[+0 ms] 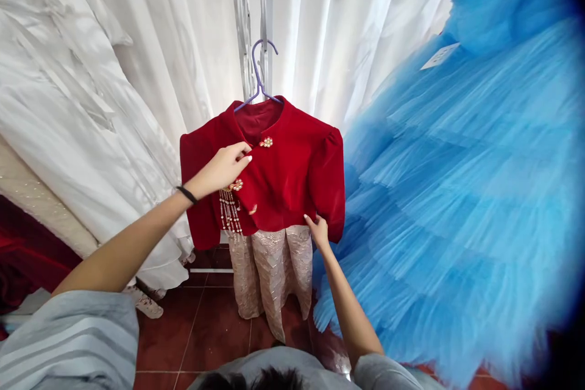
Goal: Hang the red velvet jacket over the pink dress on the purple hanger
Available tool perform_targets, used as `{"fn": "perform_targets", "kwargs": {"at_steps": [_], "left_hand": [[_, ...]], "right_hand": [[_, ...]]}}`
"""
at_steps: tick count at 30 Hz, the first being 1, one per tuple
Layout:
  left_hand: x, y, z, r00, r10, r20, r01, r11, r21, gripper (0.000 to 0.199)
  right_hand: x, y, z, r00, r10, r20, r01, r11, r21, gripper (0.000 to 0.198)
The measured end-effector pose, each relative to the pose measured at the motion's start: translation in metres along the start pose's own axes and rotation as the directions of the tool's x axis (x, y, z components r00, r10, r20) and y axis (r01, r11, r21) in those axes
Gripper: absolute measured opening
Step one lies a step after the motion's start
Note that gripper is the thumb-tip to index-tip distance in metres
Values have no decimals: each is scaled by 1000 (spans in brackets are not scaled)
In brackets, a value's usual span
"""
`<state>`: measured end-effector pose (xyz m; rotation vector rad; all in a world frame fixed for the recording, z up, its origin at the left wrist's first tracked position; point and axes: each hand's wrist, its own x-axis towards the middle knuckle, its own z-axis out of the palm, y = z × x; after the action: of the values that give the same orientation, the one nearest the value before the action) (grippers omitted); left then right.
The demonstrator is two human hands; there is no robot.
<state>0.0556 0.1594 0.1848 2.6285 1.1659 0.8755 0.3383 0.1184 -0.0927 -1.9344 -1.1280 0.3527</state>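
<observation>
Head view shows us, largest first, a bright blue tiered tulle gown (466, 195) filling the right side, with a small white paper tag (439, 56) near its top. White satin and sheer dresses (82, 85) fill the left and the back. Between them hangs a short red velvet jacket with puffed sleeves (292, 177), its long axis running across from sleeve to sleeve, collar up and front facing us. It sits on a lilac plastic hanger (259, 76) hooked on a white upright rail (253, 18). Below the jacket a pleated champagne sequin skirt (272, 274) hangs straight down toward the dark red tiled floor (205, 329).

Our left hand (222, 167), a black band (186, 194) on its wrist, lies on the jacket's front just below the collar; its grip is partly closed, fingertips pressed to the velvet beside a pearl flower button (265, 142). We cannot tell whether it pinches the cloth. Just under that hand sits a second ornament with strings of pearl tassels (230, 210) dangling down.

Our right hand (319, 231) meets the jacket's lower hem near its sleeve, fingers curled at the edge of the velvet; how tightly that grip closes is hidden from us.
</observation>
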Motion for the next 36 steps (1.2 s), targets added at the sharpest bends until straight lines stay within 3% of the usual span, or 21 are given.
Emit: {"fn": "perform_targets", "kwargs": {"at_steps": [2, 3, 5, 7, 10, 12, 14, 17, 18, 21, 23, 26, 29, 33, 34, 36], "left_hand": [[2, -5, -18, 986, -54, 158, 82, 981, -175, 23], [4, -10, -22, 987, -64, 147, 92, 977, -193, 24], [8, -19, -17, 997, -72, -13, 70, 994, -88, 26], [13, -27, 2, 991, -55, -122, 73, 986, 149, 27], [16, -35, 34, 995, -41, -90, 77, 890, 450, 35], [12, -38, 45, 995, -9, -99, 57, 867, 496, 39], [0, -42, 48, 983, 34, -183, 47, 905, 423, 39], [-27, -48, 50, 904, 46, -426, 84, 956, 280, 33], [-36, -50, 54, 861, 29, -508, 118, 960, 253, 31], [-47, -53, 76, 763, -49, -645, 241, 947, 213, 35], [-42, -54, 91, 747, -114, -655, 313, 930, 194, 55], [-29, -61, 100, 715, -210, -666, 423, 889, 174, 87], [-30, -81, 79, 696, -211, -686, 440, 881, 175, 78], [-36, -124, 8, 754, -98, -650, 348, 899, 268, 47], [-30, -134, -13, 756, -82, -650, 338, 898, 281, 44], [-8, -148, -48, 738, -79, -670, 334, 906, 261, 40]], "right_hand": [[1, 9, -12, 996, -70, 59, 70, 998, 6, 35], [-1, 12, -19, 993, -94, 66, 95, 995, -13, 38], [-7, 16, -29, 993, -93, 68, 100, 989, -110, 44], [-11, 16, -32, 995, -26, 93, 48, 970, -237, 49], [-12, 4, -28, 974, 97, 204, -17, 932, -362, 43], [-15, -10, -31, 953, 145, 265, -20, 906, -422, 36], [-20, -27, -44, 957, 145, 250, -14, 887, -462, 37], [-24, -50, -73, 997, -72, 41, 82, 935, -346, 49], [-23, -58, -81, 978, -194, -70, 168, 946, -276, 54], [-5, -91, -86, 811, -497, -309, 451, 867, -212, 81], [13, -117, -76, 762, -566, -316, 497, 823, -275, 106], [40, -149, -62, 795, -535, -285, 432, 830, -352, 115], [68, -160, -78, 784, -513, -349, 383, 843, -378, 84], [128, -163, -149, 649, -559, -515, 440, 829, -346, 67], [146, -169, -166, 631, -580, -516, 482, 814, -325, 63], [176, -186, -188, 644, -630, -434, 588, 771, -245, 50]]}}
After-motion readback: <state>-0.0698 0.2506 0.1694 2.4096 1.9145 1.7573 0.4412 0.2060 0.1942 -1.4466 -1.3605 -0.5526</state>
